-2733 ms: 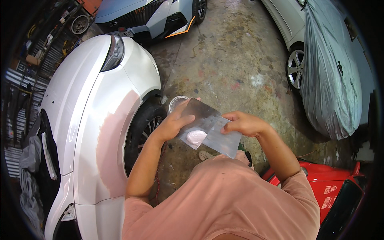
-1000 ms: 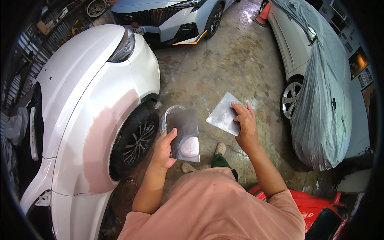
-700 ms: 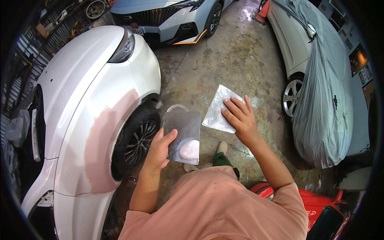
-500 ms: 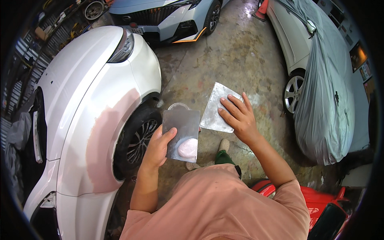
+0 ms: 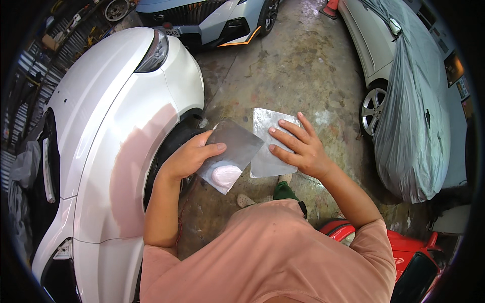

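My left hand [image 5: 187,157] grips a thin grey metal putty plate [image 5: 233,144], its thumb on top and the other fingers hidden below. A rounded mound of pale pink putty [image 5: 226,175] sits on the plate's near corner. My right hand [image 5: 304,151] holds a second flat metal spreader [image 5: 263,151], with fingers spread over its upper face and the thumb out of sight. In this picture the two sheets' edges meet or slightly overlap; whether they touch is unclear. To the left, a white car's fender [image 5: 151,101] carries a matte pink patch [image 5: 132,171] around the wheel arch.
A grey-blue car [image 5: 202,22] stands ahead. At the right, a pale car [image 5: 366,48] is partly under a grey plastic cover [image 5: 411,136]. Something red [image 5: 404,247] lies at the lower right. An orange cone [image 5: 331,9] stands far off on the stained concrete floor [image 5: 288,65].
My left hand has moved up and slightly left, turning its plate so a corner points toward the other sheet. The right spreader has turned more upright and lowered slightly. Both sheets are closer together.
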{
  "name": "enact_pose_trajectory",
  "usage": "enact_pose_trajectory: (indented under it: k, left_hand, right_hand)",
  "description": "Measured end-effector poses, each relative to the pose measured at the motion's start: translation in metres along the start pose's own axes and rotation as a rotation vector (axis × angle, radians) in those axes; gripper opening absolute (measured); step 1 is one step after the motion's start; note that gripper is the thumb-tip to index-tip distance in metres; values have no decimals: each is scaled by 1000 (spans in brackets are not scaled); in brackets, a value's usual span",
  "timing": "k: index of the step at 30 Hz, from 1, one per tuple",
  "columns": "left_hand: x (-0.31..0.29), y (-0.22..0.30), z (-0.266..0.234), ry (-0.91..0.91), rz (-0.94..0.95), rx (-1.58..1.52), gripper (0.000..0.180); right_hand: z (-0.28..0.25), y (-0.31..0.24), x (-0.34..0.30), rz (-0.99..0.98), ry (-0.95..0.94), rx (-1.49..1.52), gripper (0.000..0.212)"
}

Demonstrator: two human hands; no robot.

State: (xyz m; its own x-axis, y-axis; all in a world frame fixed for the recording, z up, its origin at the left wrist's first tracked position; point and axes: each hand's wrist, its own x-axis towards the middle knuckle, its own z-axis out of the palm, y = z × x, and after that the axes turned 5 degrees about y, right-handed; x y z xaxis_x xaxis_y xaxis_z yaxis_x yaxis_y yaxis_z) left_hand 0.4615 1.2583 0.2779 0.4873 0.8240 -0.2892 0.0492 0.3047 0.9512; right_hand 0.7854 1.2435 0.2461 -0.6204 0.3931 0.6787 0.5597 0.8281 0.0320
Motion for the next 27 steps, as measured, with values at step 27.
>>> enact_pose_trajectory:
  k: [27]
  left_hand:
    - [17, -76, 57, 216, 38, -338, 48]
  right_hand:
    - [16, 18, -16, 208, 23, -88, 39]
